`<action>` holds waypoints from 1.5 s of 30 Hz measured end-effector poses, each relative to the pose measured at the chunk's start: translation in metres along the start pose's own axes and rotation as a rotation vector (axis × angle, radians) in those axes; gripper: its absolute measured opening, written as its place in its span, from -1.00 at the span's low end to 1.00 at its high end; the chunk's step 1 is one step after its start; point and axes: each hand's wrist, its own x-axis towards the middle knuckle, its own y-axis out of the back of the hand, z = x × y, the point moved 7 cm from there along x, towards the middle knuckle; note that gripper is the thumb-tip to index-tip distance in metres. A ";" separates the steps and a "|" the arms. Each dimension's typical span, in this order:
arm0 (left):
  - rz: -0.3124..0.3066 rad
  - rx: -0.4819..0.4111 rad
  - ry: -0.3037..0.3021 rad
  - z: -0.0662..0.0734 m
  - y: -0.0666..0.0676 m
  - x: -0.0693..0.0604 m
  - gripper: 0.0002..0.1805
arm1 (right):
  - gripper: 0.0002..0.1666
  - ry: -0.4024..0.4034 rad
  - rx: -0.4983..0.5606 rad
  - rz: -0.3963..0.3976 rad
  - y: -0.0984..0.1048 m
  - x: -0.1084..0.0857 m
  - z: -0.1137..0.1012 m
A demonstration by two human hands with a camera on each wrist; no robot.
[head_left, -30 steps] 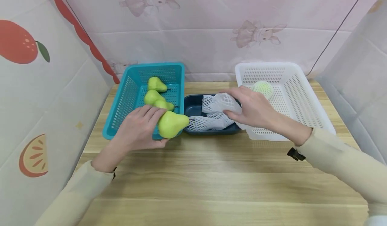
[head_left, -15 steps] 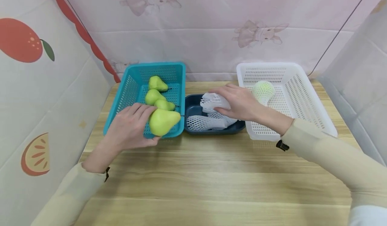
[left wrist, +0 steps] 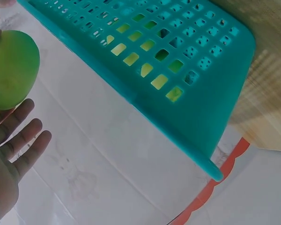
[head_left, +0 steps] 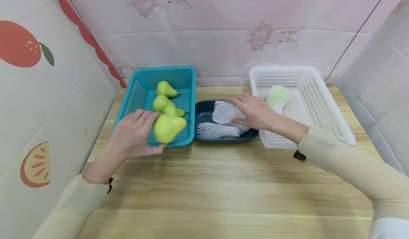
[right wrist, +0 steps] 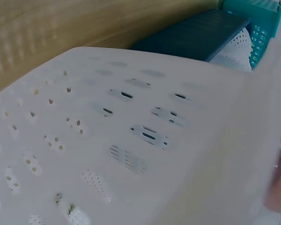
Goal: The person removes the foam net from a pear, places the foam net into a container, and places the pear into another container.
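Note:
My left hand [head_left: 132, 134] holds a green pear [head_left: 169, 128] between thumb and fingers, above the near right part of the teal basket [head_left: 127, 104]. In the left wrist view the pear [left wrist: 14, 70] shows at the left edge, with some fingers [left wrist: 25, 140] spread below it. Several pears [head_left: 163, 102] lie inside that basket. Over the dark blue tray [head_left: 202, 116], my right hand [head_left: 257, 112] pinches a white foam net sleeve [head_left: 225, 112]. Another net sleeve [head_left: 214, 130] lies in front of it in the tray. Only a blurred edge of the right hand [right wrist: 278, 192] shows in the right wrist view.
A white basket [head_left: 332, 114] stands right of the tray, holding a pear in a foam net [head_left: 277, 96]. Its wall fills most of the right wrist view. Wooden tabletop [head_left: 223, 185] extends in front; printed fabric walls [head_left: 220, 54] close off back and sides.
My left hand has drawn the pear leftward, over the teal basket. The right hand has shifted left with its foam net sleeve, which now sits lower and flatter in the tray.

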 end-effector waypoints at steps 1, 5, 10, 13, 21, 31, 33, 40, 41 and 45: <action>0.000 -0.001 -0.001 0.000 0.000 0.000 -0.05 | -0.11 -0.015 -0.001 -0.013 -0.001 -0.001 0.001; -0.013 -0.008 0.007 -0.002 -0.002 -0.001 -0.05 | -0.06 -0.065 -0.008 -0.047 0.001 -0.005 0.004; -0.053 0.000 0.024 -0.007 -0.004 -0.003 -0.04 | -0.05 -0.084 -0.021 -0.018 0.010 -0.017 0.003; -0.081 0.007 0.027 -0.009 -0.005 -0.005 -0.02 | -0.03 -0.067 -0.012 0.011 0.016 -0.026 0.000; -0.145 0.007 -0.011 -0.016 -0.012 -0.002 0.02 | 0.01 -0.050 -0.065 0.099 0.027 -0.051 -0.009; -0.305 -0.001 -0.056 -0.020 -0.026 0.014 -0.05 | 0.07 0.029 -0.167 0.237 0.031 -0.080 -0.020; -0.364 -0.004 -0.054 -0.021 -0.030 0.018 -0.08 | 0.10 0.025 -0.190 0.243 0.030 -0.085 -0.022; -0.508 -0.005 -0.106 -0.023 -0.053 0.027 -0.10 | 0.22 -0.007 -0.233 0.267 0.025 -0.100 -0.026; -0.523 -0.004 -0.116 -0.022 -0.056 0.027 -0.11 | 0.23 -0.013 -0.236 0.270 0.024 -0.102 -0.026; -0.573 0.011 -0.139 -0.023 -0.067 0.030 -0.10 | 0.27 -0.036 -0.248 0.274 0.021 -0.110 -0.027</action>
